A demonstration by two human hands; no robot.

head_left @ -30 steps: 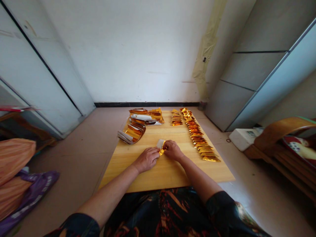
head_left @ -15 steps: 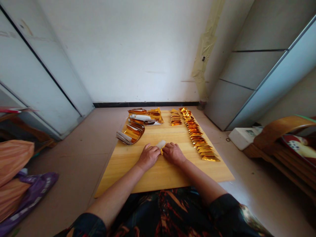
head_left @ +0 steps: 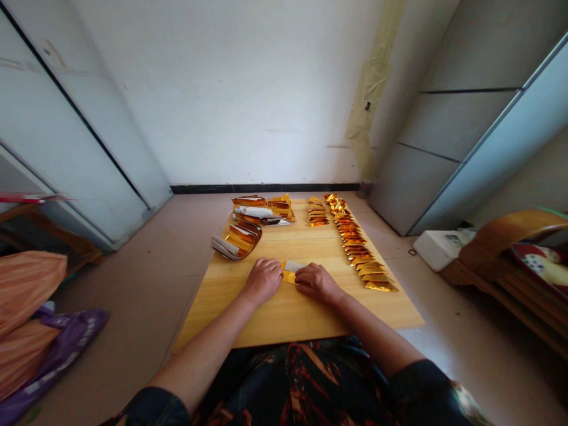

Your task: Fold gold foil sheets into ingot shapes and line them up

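Observation:
A small sheet of gold foil paper (head_left: 289, 276), with a whitish face showing along its far side, lies partly folded on the wooden board (head_left: 261, 322). My left hand (head_left: 264, 281) closes on its left end, fingers curled. At the right end my right hand (head_left: 317, 283) grips the same sheet, fingers bent over it. The fingertips and the sheet's ends are partly hidden. Beyond my left hand lies a curved stack of gold paper sheets (head_left: 242, 236). To the right runs a long row of folded gold paper pieces (head_left: 355, 242).
A shorter row of folded gold pieces (head_left: 316, 213) lies at the back of the board. More gold sheets (head_left: 280, 206) and a white roll-like bundle (head_left: 254, 210) sit at the back left. A wooden seat (head_left: 501, 260) stands right, orange and purple bags (head_left: 33, 331) left.
My hands have moved apart along the gold paper, which now stretches between them. A strip of gold has come to lie along its near side, with the whitish face behind.

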